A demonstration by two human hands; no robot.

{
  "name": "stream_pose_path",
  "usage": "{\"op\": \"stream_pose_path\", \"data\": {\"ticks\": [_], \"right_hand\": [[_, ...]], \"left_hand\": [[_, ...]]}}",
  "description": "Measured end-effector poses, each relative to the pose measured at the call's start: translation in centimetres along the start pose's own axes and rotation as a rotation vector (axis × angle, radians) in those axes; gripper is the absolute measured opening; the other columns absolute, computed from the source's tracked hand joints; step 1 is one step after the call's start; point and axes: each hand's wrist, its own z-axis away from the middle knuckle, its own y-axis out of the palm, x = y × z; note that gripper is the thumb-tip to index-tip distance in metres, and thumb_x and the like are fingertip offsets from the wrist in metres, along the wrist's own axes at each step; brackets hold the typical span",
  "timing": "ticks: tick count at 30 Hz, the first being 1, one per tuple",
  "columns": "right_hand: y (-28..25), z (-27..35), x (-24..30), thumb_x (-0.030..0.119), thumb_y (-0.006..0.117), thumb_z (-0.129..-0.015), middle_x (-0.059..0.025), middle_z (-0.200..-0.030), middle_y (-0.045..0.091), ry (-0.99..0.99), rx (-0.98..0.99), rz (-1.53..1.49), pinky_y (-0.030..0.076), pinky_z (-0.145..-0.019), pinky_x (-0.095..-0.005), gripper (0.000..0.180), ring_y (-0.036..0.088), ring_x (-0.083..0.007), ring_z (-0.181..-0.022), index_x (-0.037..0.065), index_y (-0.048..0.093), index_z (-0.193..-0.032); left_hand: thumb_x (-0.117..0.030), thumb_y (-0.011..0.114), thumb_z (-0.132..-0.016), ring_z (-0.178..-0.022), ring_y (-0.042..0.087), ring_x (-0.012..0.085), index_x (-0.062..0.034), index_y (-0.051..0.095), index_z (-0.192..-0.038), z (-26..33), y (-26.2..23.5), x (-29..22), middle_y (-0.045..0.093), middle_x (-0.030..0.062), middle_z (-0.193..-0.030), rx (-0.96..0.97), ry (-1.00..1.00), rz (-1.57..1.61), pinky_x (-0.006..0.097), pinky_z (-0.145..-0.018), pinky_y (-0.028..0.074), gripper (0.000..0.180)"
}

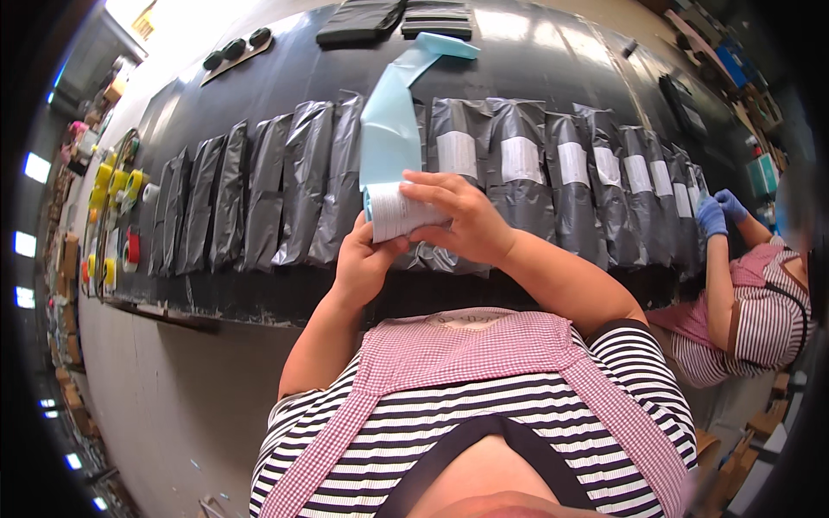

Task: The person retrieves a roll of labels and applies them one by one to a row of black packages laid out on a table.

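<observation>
We find the white label roll (395,216), a paper cylinder, near centre, gripped by both the left hand (361,263) and the right hand (471,217). Its smooth pale-blue strip (390,129) trails, twisted, toward 12 o'clock across creased, glossy grey plastic bags (306,177) on the black counter (186,108). The right hand hides the roll's right end; at 3 o'clock a co-worker (768,319) blurs into the dark rim.

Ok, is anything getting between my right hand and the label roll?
Nothing visible does: your right hand is touching the label roll. The pale blue strip extends from the roll's far side, away from you, not between them.
</observation>
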Motion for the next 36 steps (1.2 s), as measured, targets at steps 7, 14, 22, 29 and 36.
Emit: {"op": "stream_pose_path", "data": {"ticks": [7, 14, 22, 29, 36], "right_hand": [[0.2, -0.7, 0.1, 0.028, 0.076, -0.081, -0.0064, -0.129, 0.066, -0.184, -0.014, 0.271, 0.048, -0.097, -0.0388, 0.049, 0.062, -0.0272, -0.117, 0.01, 0.066, -0.125], [0.7, -1.0, -0.5, 0.025, 0.07, -0.089, -0.0063, -0.118, 0.071, 0.086, 0.151, -0.01, 0.048, -0.093, -0.0395, 0.03, 0.066, -0.0274, -0.106, 0.014, 0.072, -0.116], [1.4, -2.7, -0.8, 0.029, 0.076, -0.083, -0.0075, -0.122, 0.07, -0.002, 0.145, -0.032, 0.046, -0.098, -0.0424, 0.043, 0.062, -0.0294, -0.111, 0.011, 0.069, -0.121], [4.8, -4.0, 0.2, 0.021, 0.073, -0.088, -0.0067, -0.113, 0.073, 0.09, -0.004, 0.092, 0.048, -0.094, -0.039, 0.024, 0.065, -0.0257, -0.102, 0.009, 0.075, -0.108], [3.1, -10.5, -1.7, 0.025, 0.061, -0.099, -0.0066, -0.099, 0.073, 0.87, 0.019, -0.511, 0.051, -0.06, -0.0308, 0.027, 0.068, -0.0157, -0.084, 0.001, 0.071, -0.108]], "left_hand": [[0.002, 0.06, -0.095, -0.101, 0.062, 0.0166, 0.0036, 0.067, -0.113, 1.1, 1.3, -0.6, 0.051, 0.0045, -0.121, -0.142, -0.028, 0.112, 0.029, -0.083, 0.055, 0.019], [-0.003, 0.062, -0.095, -0.1, 0.062, 0.0166, 0.0036, 0.067, -0.112, 1.6, -0.1, 0.1, 0.053, 0.0042, -0.116, -0.23, -0.013, -0.208, 0.031, -0.083, 0.056, 0.019], [-0.01, 0.062, -0.098, -0.101, 0.064, 0.0163, -0.0002, 0.063, -0.12, 1.1, -3.2, -0.1, 0.064, 0.0066, -0.117, -0.115, -0.206, 0.192, 0.032, -0.086, 0.055, 0.025], [-0.009, 0.062, -0.097, -0.097, 0.064, 0.0154, 0.0006, 0.064, -0.117, -0.2, -6.4, 0.3, 0.063, 0.0061, -0.117, -0.025, -0.164, 0.167, 0.032, -0.086, 0.055, 0.023], [-0.001, 0.063, -0.091, -0.089, 0.063, 0.0154, 0.0062, 0.068, -0.1, -1.4, -15.4, 0.7, 0.053, 0.0036, -0.107, 0.031, -0.132, -0.4, 0.029, -0.078, 0.054, 0.013]]}}
